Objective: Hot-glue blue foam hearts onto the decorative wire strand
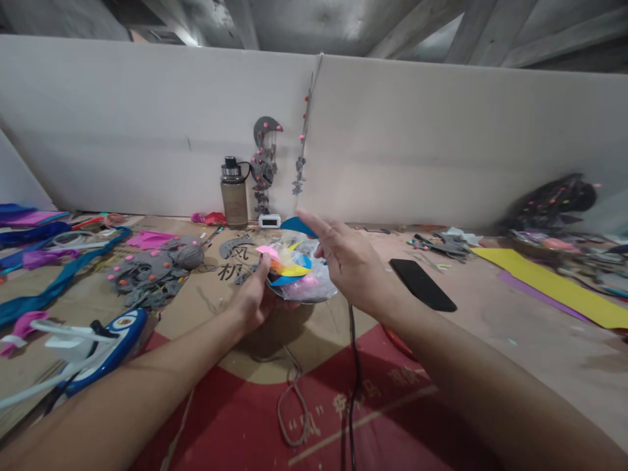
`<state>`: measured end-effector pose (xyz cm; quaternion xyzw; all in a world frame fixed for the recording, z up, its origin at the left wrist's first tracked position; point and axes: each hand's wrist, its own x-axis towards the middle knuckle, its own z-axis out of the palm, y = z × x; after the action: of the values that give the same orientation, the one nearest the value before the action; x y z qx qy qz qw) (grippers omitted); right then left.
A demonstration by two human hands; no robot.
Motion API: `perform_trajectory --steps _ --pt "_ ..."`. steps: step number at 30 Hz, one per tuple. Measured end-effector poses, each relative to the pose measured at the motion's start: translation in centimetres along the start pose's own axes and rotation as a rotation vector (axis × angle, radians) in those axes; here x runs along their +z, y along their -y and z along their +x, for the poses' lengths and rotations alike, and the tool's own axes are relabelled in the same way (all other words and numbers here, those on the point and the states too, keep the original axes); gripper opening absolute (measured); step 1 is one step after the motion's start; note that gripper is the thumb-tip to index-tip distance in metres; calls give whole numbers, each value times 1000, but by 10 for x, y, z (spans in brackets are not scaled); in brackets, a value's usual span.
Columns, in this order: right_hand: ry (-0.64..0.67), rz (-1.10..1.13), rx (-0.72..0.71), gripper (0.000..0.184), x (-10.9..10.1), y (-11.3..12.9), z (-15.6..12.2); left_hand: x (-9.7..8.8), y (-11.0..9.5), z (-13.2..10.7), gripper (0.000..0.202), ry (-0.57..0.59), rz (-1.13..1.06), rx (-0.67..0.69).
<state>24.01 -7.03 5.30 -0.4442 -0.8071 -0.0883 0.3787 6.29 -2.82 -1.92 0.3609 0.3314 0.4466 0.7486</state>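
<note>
My left hand (pixel 255 294) is closed on the near-left rim of a shallow round dish (pixel 314 301), thumb above and fingers underneath. Crumpled clear plastic (pixel 324 271) fills the dish. Pointed colored pieces (pixel 294 269) in yellow, blue, pink and orange lie over it, close to my left thumb. On the right, my right hand (pixel 346 258) hovers at the dish's edge with its index finger stretched forward. A blue curved piece (pixel 297 226) shows beside that finger and seems pinched in this hand; the exact contact is partly hidden.
A bottle (pixel 235 199) and small digital clock (pixel 269 221) stand by the white partition (pixel 417 137). Grey felt pieces with pompoms (pixel 152 268) and a blue glue gun (pixel 110 347) lie left. A black phone (pixel 422 284) and yellow sheet (pixel 554 281) lie right. A dark cable (pixel 354 366) runs toward me.
</note>
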Motion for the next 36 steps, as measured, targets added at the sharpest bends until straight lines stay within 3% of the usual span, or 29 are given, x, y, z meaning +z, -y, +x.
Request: perform_trajectory --steps 4,7,12,18,24,30,36 --pt "167 -87 -198 36 0 4 -1 2 -2 -1 48 -52 12 -2" --pt "234 -115 -271 28 3 -2 0 -2 -2 0 46 -19 -46 35" --pt "259 -146 -251 16 10 -10 1 -5 -1 2 48 -77 -91 12" --pt "217 -229 -256 20 16 -11 -1 -1 -3 2 43 -111 -63 15" --pt "47 -146 -242 27 18 -13 -1 -1 -5 -1 38 -85 -54 53" --pt "172 -186 -211 22 14 -15 1 -3 -7 2 37 -156 -52 41" --pt "178 -177 -182 22 20 -17 0 3 -6 0 40 -156 -66 29"
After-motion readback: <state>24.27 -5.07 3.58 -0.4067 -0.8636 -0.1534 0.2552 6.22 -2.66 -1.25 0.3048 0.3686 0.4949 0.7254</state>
